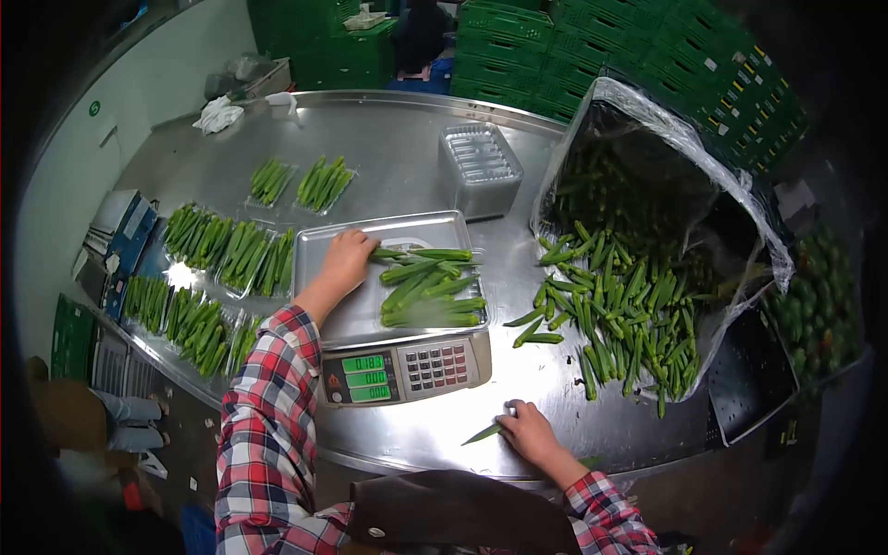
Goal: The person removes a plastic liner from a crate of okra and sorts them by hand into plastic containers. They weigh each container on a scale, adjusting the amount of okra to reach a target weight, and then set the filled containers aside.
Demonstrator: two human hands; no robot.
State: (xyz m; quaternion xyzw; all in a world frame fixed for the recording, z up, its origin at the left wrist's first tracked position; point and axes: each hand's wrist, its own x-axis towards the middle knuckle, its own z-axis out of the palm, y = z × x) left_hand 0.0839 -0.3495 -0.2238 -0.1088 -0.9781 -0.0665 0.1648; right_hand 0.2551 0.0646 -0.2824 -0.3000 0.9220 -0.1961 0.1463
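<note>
My left hand (348,260) is over the left part of the scale's metal pan (334,324). Its fingers are closed at the end of an okra pod (387,252). Beside them on the pan lies a pile of okra (422,287), partly in a clear tray that is hard to make out. The scale (407,371) has a lit green display reading about 0.183 on its top line. In front of the scale, low over the steel table (435,439), my right hand (529,433) grips a single okra pod (482,433) that points left.
Loose okra (624,314) spills from a plastic-lined crate (592,120) on the right. Stacked clear trays (481,171) stand behind the scale. Several okra-filled trays (194,236) are at left. Green crates (504,46) line the back; another person (129,421) is at far left.
</note>
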